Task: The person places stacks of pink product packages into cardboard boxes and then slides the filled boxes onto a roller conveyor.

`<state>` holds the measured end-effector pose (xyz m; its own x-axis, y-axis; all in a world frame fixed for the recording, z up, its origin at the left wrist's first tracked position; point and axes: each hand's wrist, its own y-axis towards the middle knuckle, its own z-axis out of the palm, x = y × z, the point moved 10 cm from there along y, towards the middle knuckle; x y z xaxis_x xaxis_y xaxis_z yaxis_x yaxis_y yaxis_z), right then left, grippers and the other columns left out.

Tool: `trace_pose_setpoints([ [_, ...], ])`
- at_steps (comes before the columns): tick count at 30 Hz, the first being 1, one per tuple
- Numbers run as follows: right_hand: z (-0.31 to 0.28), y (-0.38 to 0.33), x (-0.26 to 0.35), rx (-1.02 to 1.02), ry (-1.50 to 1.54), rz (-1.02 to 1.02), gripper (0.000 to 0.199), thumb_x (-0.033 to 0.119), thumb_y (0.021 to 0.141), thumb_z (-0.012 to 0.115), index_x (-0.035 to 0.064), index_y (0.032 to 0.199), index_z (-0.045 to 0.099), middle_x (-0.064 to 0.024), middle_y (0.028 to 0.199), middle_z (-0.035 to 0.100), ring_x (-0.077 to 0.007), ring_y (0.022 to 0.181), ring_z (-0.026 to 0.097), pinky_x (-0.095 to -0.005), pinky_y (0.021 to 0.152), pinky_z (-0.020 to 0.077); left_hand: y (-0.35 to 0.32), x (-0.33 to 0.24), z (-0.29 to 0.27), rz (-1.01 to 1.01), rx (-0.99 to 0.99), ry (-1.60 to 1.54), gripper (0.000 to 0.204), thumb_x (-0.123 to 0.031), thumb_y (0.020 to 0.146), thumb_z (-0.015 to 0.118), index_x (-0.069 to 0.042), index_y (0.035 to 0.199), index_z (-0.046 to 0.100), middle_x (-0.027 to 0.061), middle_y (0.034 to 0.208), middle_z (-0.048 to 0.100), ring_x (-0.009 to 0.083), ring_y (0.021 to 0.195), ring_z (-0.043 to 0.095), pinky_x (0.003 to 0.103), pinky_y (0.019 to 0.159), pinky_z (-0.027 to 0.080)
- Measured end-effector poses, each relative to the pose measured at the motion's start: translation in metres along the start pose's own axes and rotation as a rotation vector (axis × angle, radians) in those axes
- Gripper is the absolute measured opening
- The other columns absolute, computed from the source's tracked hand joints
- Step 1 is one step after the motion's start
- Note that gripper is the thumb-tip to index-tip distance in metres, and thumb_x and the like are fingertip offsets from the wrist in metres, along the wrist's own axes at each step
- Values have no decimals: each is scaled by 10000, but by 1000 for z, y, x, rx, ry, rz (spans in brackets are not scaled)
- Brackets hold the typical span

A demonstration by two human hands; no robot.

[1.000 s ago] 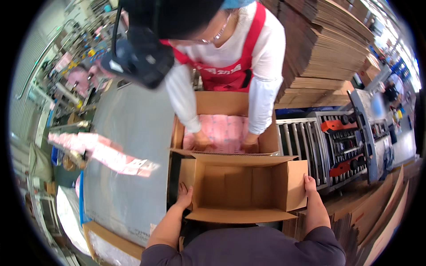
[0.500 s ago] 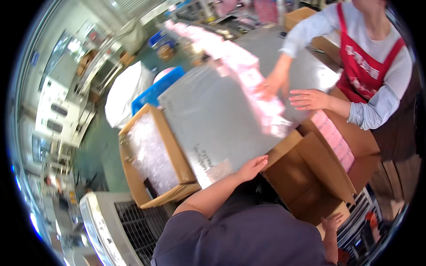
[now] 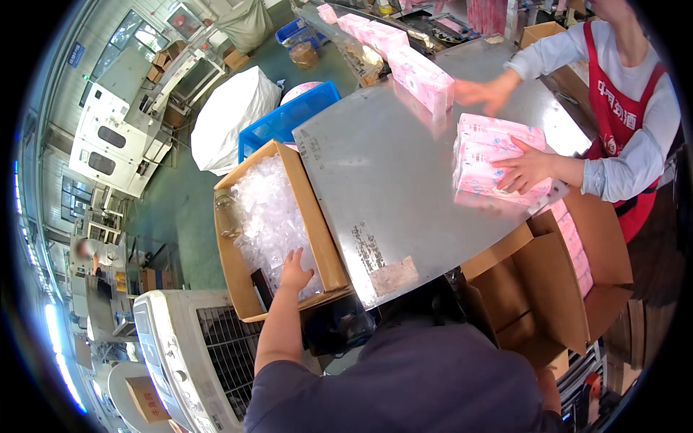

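My left hand (image 3: 294,273) is over the near end of an open cardboard box (image 3: 333,268) filled with crumpled clear plastic bags (image 3: 271,213). Its fingers are spread above or against the plastic, and nothing shows in them. Of my right arm, only a strip of forearm (image 3: 548,390) appears at the lower right; that hand is hidden. In front of me, a co-worker's hand (image 3: 525,167) rests on a pink printed soft pack block (image 3: 480,148) on the metal table (image 3: 346,173). The co-worker's other hand (image 3: 487,94), blurred, is near a row of pink packs (image 3: 422,78).
An open, empty-looking carton (image 3: 516,289) stands at the table's near right edge, beside another carton with pink packs (image 3: 574,249). To the left are a blue crate (image 3: 289,119), a white sack (image 3: 234,119) and a white machine with a grille (image 3: 180,346).
My left hand has moved left from the table edge to the box of plastic bags. My right hand has gone out of sight. The co-worker has drawn a pink block toward the cartons.
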<state>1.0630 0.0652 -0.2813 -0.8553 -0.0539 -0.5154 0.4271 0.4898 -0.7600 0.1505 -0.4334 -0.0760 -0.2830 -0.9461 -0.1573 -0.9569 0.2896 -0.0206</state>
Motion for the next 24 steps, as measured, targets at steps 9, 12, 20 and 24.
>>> trace_pose_setpoints([
  [9, 19, 51, 10, 7, -204, -143, 531, 369, 921, 498, 123, 1391, 510, -141, 1414, 517, -349, 1231, 560, -735, 852, 420, 11, 63, -6, -179, 2, -404, 237, -219, 934, 592, -41, 1067, 674, 155, 932, 703, 290, 862, 685, 399, 777, 530],
  [12, 21, 57, 14, 9, -213, -127, 543, 375, 923, 500, 115, 1399, 485, -135, 1414, 540, -341, 1232, 567, -720, 866, 417, 16, 69, -6, -231, 45, -405, 243, -229, 943, 590, -29, 1053, 677, 147, 883, 711, 285, 847, 692, 389, 775, 530],
  [20, -9, 2, 26, 24, -103, -18, 743, 451, 905, 546, 51, 1450, 236, -149, 1445, 499, -319, 1285, 522, -607, 989, 369, 46, 27, 8, -186, -93, -47, 375, -279, 892, 640, -34, 1175, 628, 181, 1227, 605, 365, 1084, 609, 451, 901, 507],
  [24, -9, -10, 22, 38, -88, 16, 875, 489, 896, 569, 19, 1475, 112, -156, 1460, 479, -308, 1311, 499, -550, 1050, 345, 52, 17, 9, -288, -30, -43, 374, -247, 865, 654, -29, 1168, 622, 184, 1237, 590, 397, 1093, 595, 454, 901, 507],
])
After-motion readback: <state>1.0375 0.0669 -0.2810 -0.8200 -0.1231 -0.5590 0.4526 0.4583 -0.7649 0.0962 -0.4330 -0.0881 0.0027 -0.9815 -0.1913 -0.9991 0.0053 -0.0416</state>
